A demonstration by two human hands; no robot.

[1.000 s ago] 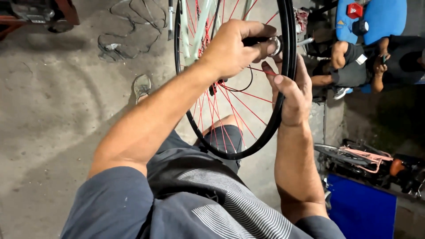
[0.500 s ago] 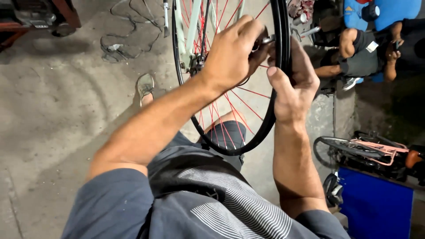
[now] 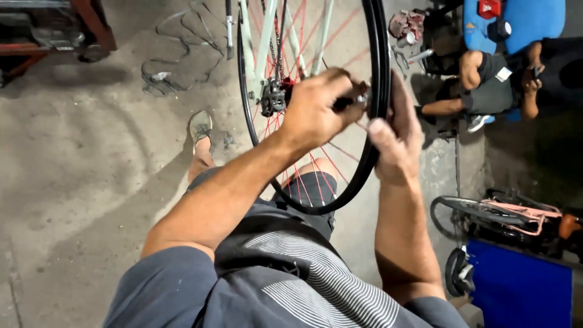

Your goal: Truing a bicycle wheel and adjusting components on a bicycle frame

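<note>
A bicycle wheel with a black rim (image 3: 371, 159) and red spokes (image 3: 318, 177) hangs in a pale green frame (image 3: 265, 42) in front of me. My left hand (image 3: 316, 108) is closed around a small dark tool with a metal tip (image 3: 361, 97), held against the inner side of the rim. My right hand (image 3: 396, 135) grips the rim from the right side, thumb up along the tyre, right next to the tool. The rear gear mechanism (image 3: 272, 97) sits just left of my left hand.
My sandalled foot (image 3: 199, 126) rests on the concrete floor (image 3: 91, 182). Loose cables (image 3: 176, 54) and a red stand (image 3: 91, 27) lie at top left. Another person (image 3: 486, 79) sits at top right by a blue seat (image 3: 522, 24). A second bicycle (image 3: 504, 212) and a blue box (image 3: 522, 291) stand at lower right.
Both hands now sit lower in view as the camera tilted. My right hand has wrapped more firmly around the rim. The left hand stays at the same spot on the rim.
</note>
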